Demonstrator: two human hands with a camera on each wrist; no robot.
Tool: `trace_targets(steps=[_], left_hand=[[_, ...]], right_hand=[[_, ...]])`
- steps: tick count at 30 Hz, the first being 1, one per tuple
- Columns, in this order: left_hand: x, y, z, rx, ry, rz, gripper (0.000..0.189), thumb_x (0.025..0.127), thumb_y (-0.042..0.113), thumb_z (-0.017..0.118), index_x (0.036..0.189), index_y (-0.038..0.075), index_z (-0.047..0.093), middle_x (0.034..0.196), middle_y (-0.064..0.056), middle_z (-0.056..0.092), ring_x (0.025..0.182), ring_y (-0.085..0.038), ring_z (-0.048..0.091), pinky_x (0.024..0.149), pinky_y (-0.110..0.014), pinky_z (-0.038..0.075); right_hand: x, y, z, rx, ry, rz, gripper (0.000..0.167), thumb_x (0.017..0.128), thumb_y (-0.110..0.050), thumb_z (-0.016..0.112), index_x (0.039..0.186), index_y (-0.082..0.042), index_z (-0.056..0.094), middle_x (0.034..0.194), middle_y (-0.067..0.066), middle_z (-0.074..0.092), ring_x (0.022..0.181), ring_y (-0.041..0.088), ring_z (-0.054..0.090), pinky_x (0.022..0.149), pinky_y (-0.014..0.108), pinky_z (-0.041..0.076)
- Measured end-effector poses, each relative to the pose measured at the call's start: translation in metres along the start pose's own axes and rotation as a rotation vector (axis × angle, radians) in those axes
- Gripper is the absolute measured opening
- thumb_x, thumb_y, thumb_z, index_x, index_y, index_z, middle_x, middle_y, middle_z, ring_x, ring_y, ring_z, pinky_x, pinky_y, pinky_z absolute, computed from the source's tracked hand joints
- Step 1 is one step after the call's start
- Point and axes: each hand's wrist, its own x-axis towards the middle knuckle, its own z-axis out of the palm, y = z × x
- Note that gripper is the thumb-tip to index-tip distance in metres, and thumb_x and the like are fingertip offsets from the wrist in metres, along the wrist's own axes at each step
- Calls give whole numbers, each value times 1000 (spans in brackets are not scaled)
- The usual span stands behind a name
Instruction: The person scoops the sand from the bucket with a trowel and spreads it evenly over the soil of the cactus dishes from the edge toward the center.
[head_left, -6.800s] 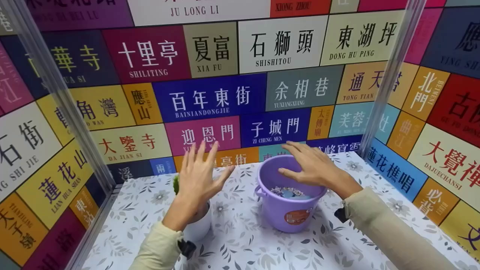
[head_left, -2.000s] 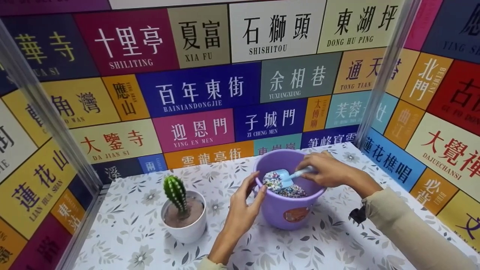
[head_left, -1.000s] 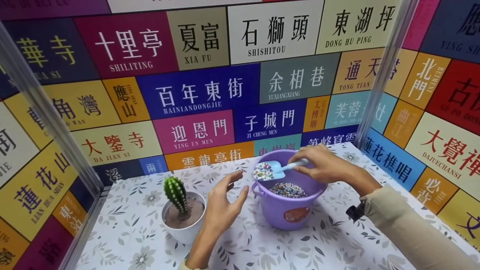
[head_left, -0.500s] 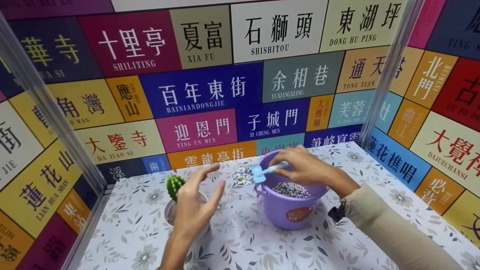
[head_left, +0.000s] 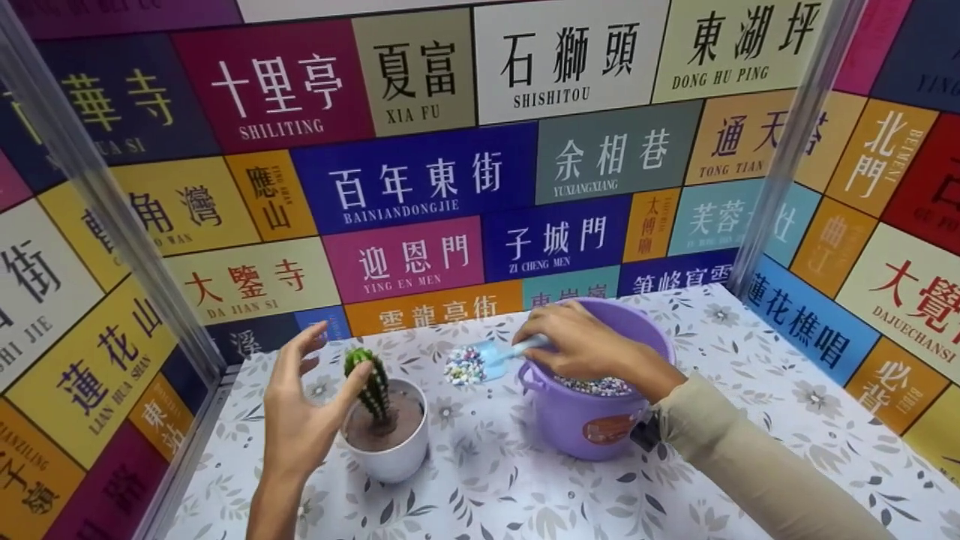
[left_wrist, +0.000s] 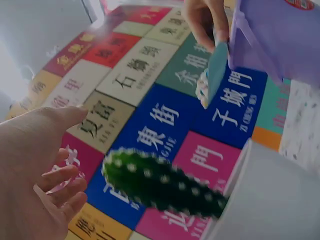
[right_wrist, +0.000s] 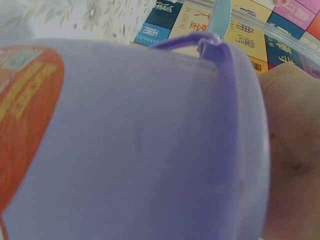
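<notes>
My right hand (head_left: 581, 341) grips the handle of a light blue scoop (head_left: 495, 360), held past the left rim of the purple bucket (head_left: 592, 420). Small multicoloured pebbles (head_left: 463, 365) fill the scoop's blade. More pebbles (head_left: 596, 385) lie in the bucket, partly hidden under the hand. To the left stands a white pot (head_left: 397, 454) of brown soil with a green cactus (head_left: 375, 394). My left hand (head_left: 304, 412) is at the pot's left side, fingers and thumb spread, holding nothing. The left wrist view shows the cactus (left_wrist: 160, 182) beside that hand.
A white table (head_left: 480, 487) with a grey leaf and flower print carries everything. Behind it and at the sides rise walls of coloured sign panels (head_left: 412, 180), with clear corner posts (head_left: 787, 150) at left and right.
My right hand lifted the pebble-laden scoop out of the bucket and carried it left over the rim. My left hand left the bucket's side and moved left past the cactus pot.
</notes>
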Motion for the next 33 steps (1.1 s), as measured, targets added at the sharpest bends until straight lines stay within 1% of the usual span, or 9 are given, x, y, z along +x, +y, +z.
trace_targets(steps=[3,8,10,15,17,21,26,29,33], left_hand=[[-4,-18,1,-4,-91,-99,89,86,34,95,159,11,49,158,-10,55,140,-31,58,118,-47,50],[-13,-42,7,36,-313,-221,107,84,48,94,166,11,36,167,-15,45,146,-40,53,124,-59,45],[-16,-49,9,58,-386,-258,111,83,53,93,168,13,32,169,-16,42,150,-41,50,125,-63,43],[-21,-60,7,107,-508,-331,117,81,58,93,168,14,30,169,-18,41,158,-44,40,128,-70,35],[-21,-63,4,126,-547,-354,119,80,59,93,169,12,29,170,-20,40,160,-45,35,130,-71,30],[-22,-68,2,113,-609,-366,123,80,60,92,170,10,26,173,-21,35,163,-46,29,131,-72,27],[-25,-72,5,48,-638,-339,122,79,56,95,171,12,27,174,-21,34,164,-45,29,131,-71,26],[-26,-72,6,48,-649,-338,124,78,57,95,171,13,26,175,-21,32,164,-46,28,131,-72,26],[-28,-72,8,59,-640,-319,124,76,58,96,171,15,27,174,-21,31,163,-46,29,131,-72,26]], right_hand=[[2,-3,2,-10,8,0,24,104,-24,72,125,-18,80,125,1,76,127,28,64,117,58,41],[8,-9,6,-17,18,-17,23,104,-23,72,124,-17,81,123,1,76,124,27,64,114,58,43],[12,-13,9,-17,14,-19,23,104,-24,72,124,-18,81,124,1,76,125,27,64,117,59,41],[24,-26,18,-33,-7,-27,23,105,-24,71,124,-18,81,126,1,76,126,26,63,116,57,41],[29,-31,22,-38,-13,-31,23,105,-25,71,124,-18,82,125,1,77,123,25,63,110,52,43],[36,-38,29,-54,-6,-36,21,105,-24,72,123,-18,82,123,0,76,121,25,64,108,50,44],[42,-45,37,-82,-3,-17,20,104,-22,74,121,-19,83,121,-1,76,122,24,64,113,52,44],[45,-49,42,-118,5,-17,20,103,-22,74,120,-20,83,119,-2,76,119,23,65,104,45,44],[49,-51,48,-171,27,-30,19,103,-21,74,119,-21,84,114,-2,76,113,23,67,96,43,44]])
